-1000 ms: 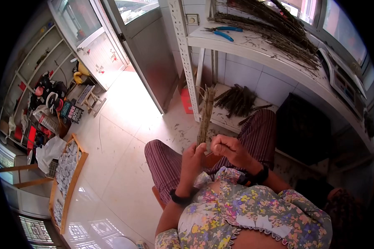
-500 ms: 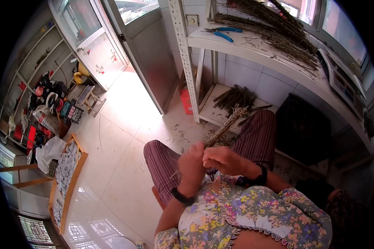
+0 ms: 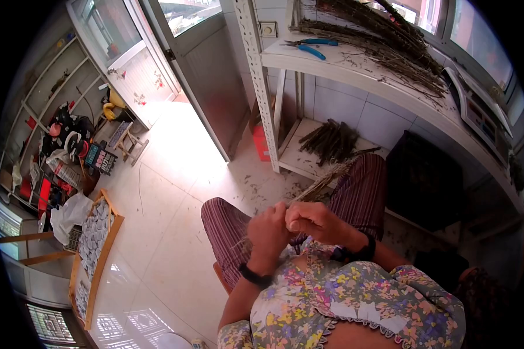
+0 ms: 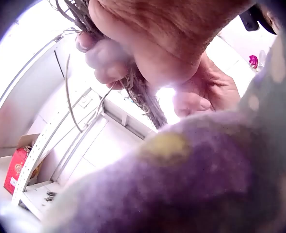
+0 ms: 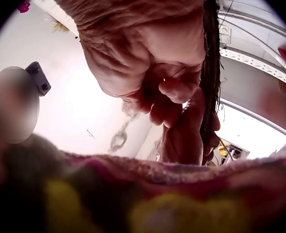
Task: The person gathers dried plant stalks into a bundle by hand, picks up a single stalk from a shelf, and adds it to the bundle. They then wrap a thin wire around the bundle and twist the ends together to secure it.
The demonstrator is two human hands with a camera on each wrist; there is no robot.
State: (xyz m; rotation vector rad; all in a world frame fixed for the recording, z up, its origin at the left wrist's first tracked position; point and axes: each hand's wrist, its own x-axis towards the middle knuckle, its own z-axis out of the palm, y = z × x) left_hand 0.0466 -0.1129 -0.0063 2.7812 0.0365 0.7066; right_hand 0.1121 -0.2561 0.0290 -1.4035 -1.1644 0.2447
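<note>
My left hand (image 3: 268, 231) grips a bundle of thin dry twigs (image 3: 323, 181), its far end slanting up and right over the knee. The left wrist view shows the fingers wrapped round the twigs (image 4: 144, 99), with a loose thin stem (image 4: 69, 97) hanging beside them. Right against it is my right hand (image 3: 315, 223), fingers curled in. In the right wrist view a thin strand (image 5: 178, 74) sticks out between those curled fingers, close beside the dark twigs (image 5: 211, 58). The bundle's near end is hidden behind the hands.
Pliers with blue handles (image 3: 313, 47) and long dark twigs (image 3: 384, 49) lie on the white shelf (image 3: 355, 75). Cut dark sticks (image 3: 330, 139) are piled on the lower shelf. A black crate (image 3: 425, 177) stands at right, a wooden-framed tray (image 3: 117, 224) at left.
The bundle has swung from upright to slanting right, then dipped lower over the knee. My left hand has turned over, and my right hand has come up against it.
</note>
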